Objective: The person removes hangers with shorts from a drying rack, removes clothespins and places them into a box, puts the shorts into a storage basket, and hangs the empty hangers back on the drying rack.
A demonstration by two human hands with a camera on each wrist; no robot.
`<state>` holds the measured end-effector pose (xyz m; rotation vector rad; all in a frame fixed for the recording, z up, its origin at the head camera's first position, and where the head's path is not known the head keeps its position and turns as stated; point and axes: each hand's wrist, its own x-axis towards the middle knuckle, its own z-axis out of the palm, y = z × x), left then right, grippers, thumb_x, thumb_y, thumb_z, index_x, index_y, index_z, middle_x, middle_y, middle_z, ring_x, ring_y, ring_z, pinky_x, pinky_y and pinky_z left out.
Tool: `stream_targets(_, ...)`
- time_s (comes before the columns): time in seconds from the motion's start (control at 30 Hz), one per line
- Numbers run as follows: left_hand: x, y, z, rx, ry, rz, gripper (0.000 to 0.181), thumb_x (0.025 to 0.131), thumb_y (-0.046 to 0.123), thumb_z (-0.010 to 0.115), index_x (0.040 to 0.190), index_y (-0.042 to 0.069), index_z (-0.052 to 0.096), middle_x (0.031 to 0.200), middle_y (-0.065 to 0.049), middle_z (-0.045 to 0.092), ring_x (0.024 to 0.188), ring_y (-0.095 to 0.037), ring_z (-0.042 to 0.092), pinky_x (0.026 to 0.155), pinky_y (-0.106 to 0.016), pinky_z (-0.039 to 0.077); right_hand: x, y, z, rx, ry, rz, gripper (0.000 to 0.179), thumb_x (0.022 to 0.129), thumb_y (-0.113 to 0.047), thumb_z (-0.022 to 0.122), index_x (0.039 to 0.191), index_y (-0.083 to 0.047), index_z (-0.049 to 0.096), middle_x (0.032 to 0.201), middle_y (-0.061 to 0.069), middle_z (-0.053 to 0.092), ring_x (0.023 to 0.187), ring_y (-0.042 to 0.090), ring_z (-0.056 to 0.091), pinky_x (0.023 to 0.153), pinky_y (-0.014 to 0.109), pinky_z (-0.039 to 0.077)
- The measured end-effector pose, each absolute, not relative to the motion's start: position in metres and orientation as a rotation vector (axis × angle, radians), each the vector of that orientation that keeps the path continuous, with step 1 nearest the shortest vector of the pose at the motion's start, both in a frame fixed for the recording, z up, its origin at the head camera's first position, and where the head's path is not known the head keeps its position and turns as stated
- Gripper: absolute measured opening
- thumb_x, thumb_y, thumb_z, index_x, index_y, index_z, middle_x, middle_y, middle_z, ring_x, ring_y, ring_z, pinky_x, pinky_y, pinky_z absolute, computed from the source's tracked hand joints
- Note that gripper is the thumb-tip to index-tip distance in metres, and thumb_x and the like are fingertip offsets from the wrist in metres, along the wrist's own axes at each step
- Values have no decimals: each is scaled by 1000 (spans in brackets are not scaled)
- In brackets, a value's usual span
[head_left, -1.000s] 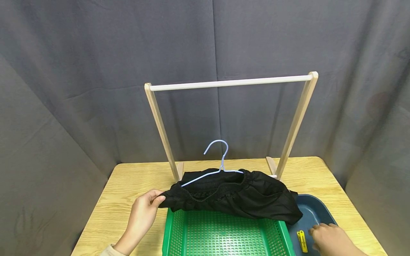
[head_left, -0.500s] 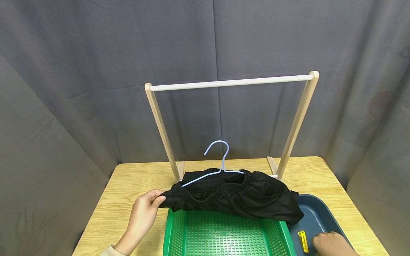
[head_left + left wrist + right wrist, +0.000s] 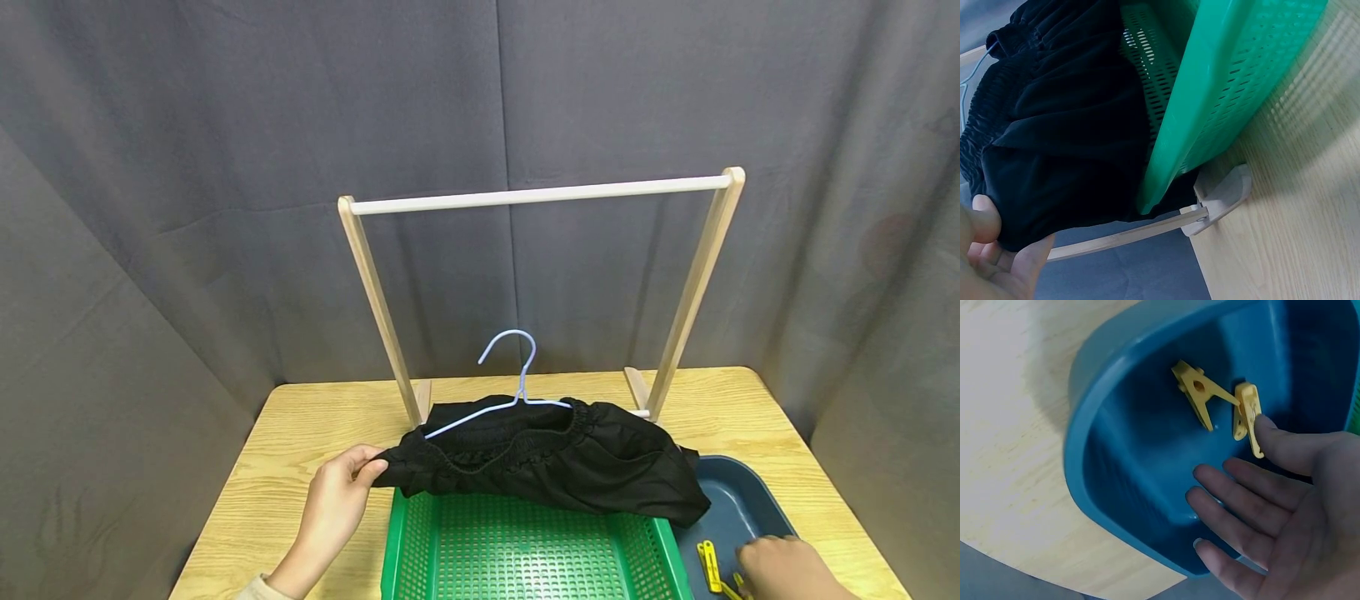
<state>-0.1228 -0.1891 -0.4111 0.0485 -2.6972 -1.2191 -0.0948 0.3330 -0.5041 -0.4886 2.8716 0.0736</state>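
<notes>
My left hand [image 3: 335, 500] pinches the left end of the waistband of a black elastic-waisted garment [image 3: 600, 467]; thumb and fingers also show on the cloth in the left wrist view. A pale blue hanger [image 3: 480, 412] sits inside the waist opening, its hook standing up. My right hand [image 3: 1279, 519] is over the blue basin [image 3: 1075, 459], palm showing and fingers spread loosely. Its thumb tip is right at one yellow clothespin [image 3: 1247, 415]. Another yellow clothespin [image 3: 1200, 394] lies just beyond, on the basin floor. Nothing is gripped between the right fingers.
A green perforated basket [image 3: 393, 542] stands in front, with the garment draped over its far rim. Behind it rises a wooden rack with a white top bar [image 3: 540, 196]. The wooden table [image 3: 255, 467] is backed by grey curtains [image 3: 420, 100].
The right hand has shifted slightly within the basin, and a second yellow clothespin now shows beside it. The left hand, garment and hanger stay as they were.
</notes>
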Motion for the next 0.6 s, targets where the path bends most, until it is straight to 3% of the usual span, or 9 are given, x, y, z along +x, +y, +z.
stream_targets(0.2,-123,-189,-411,51,-2699,-1221,12,94,9,66,103,7,75,106,-10,73,97,-24,67,76,-38,51,-99,329,-489,-463,2927,60,23,77,-24,84,71,-15,64,59,-10,43,55,10,36,52,29,36)
stream_targets(0.43,-124,-190,-411,63,-2697,-1215,11,95,11,66,101,9,75,104,-8,73,91,-20,66,73,-35,48,-105,325,-473,-704,3261,-94,24,75,-13,84,71,-20,61,61,-19,42,53,-2,35,48,24,38)
stream_targets(0.5,-124,-189,-412,63,-2695,-1214,11,95,11,66,101,9,75,104,-7,73,92,-21,66,73,-35,49,-108,322,-470,-813,3364,-156,24,91,-30,73,71,-21,62,61,-20,42,53,-3,33,47,23,38)
stream_targets(0.6,-124,-189,-412,63,-2690,-1217,11,95,11,66,101,9,75,104,-7,74,94,-22,67,74,-37,49,-113,316,-463,-995,3493,-233,49,103,-51,44,73,-20,66,63,-18,50,53,-3,39,46,23,40)
